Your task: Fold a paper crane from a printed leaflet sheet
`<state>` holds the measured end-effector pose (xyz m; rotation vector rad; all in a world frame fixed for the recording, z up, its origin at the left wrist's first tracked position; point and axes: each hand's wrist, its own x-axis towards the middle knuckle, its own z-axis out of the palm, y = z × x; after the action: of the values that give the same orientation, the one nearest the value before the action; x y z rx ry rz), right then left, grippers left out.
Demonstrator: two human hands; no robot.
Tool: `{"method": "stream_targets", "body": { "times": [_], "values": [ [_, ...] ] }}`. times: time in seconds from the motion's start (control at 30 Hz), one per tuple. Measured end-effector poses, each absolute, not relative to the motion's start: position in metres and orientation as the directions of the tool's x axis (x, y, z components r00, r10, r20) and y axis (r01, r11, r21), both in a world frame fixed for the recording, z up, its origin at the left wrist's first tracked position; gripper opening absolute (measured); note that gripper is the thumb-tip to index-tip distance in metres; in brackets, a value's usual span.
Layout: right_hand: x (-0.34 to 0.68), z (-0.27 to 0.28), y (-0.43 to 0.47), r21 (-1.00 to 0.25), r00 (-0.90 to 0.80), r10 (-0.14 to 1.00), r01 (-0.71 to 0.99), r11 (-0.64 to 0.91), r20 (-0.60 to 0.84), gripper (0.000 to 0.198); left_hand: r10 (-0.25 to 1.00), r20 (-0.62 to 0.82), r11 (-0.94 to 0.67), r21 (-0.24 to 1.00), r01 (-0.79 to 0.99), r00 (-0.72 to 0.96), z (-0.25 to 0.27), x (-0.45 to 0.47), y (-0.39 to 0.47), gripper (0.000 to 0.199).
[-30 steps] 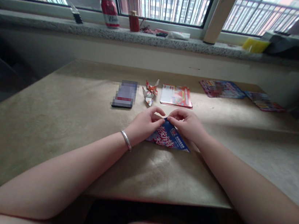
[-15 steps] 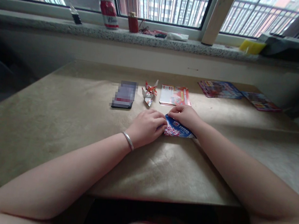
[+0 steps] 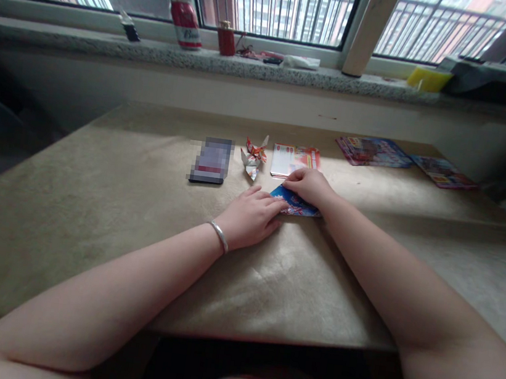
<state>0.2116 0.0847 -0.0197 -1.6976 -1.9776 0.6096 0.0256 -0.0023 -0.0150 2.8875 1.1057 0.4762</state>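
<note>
A blue printed sheet of paper [image 3: 299, 208], folded to a triangle-like shape, lies on the table in front of me. My right hand [image 3: 312, 187] pinches its far corner between thumb and fingertips, and its wrist covers part of the right side. My left hand [image 3: 252, 217] rests at the sheet's left end, fingers stretched out flat over the paper and thumb apart below. Just beyond the hands stand two folded paper figures [image 3: 253, 157], orange and white. Right of them lies a small stack of printed sheets [image 3: 294, 161], near my right fingers.
A phone-like dark slab [image 3: 211, 160], blurred, lies left of the paper figures. Printed leaflets [image 3: 374, 152] and another leaflet [image 3: 444, 172] lie at the table's [image 3: 105, 213] far right. On the windowsill stand a red can [image 3: 185, 25], a red lighter-like item [image 3: 226, 40] and a yellow object [image 3: 428, 79].
The blue paper has shifted slightly away from me and left, with my right hand moving along. My left fingers have straightened from a curled hold to lying flat on it.
</note>
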Motion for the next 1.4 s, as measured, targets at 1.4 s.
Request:
{"method": "stream_targets", "body": {
  "times": [1.4],
  "values": [
    [0.209, -0.020, 0.077, -0.461, -0.172, 0.982, 0.868, 0.187, 0.075, 0.019, 0.596, 0.074, -0.803, 0.067, 0.593, 0.799, -0.001, 0.017, -0.005, 0.040]
  ]
}}
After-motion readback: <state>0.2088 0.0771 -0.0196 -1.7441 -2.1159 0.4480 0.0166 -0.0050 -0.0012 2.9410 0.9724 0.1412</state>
